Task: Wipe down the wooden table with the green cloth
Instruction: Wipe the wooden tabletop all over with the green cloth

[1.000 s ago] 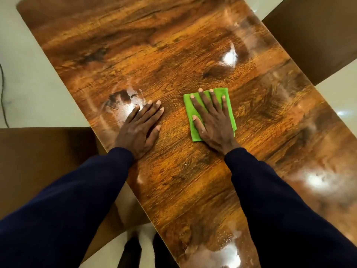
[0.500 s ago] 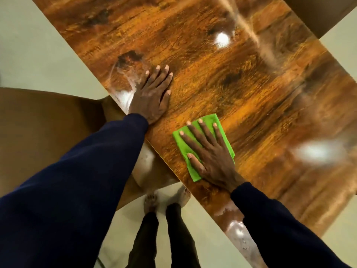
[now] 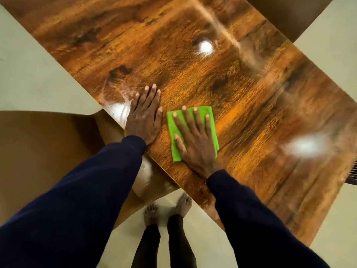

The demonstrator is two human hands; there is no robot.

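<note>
The wooden table fills most of the view, running on a slant from upper left to lower right, its glossy brown grain catching several white glare spots. Pale floor shows on the left and at the bottom. A brown chair sits against the table's near-left edge, part of it tucked under the tabletop, and a second dark brown chair shows at the top right corner. Both arms reach in from below in dark navy sleeves. There are no containers in sight. The right hand lies flat with fingers spread, palm pressed down on the green cloth; it is not clenched around the cloth but pins it open-handed against the wood. The cloth is a folded square lying flat on the table near the near-left edge, green showing around the fingertips and to both sides of the hand. The left hand rests just beside the cloth, apart from it, open and flat with fingers together, palm on the bare tabletop right at the table's edge, holding nothing. Below the table edge, two bare feet stand on the floor under dark trouser legs.
</note>
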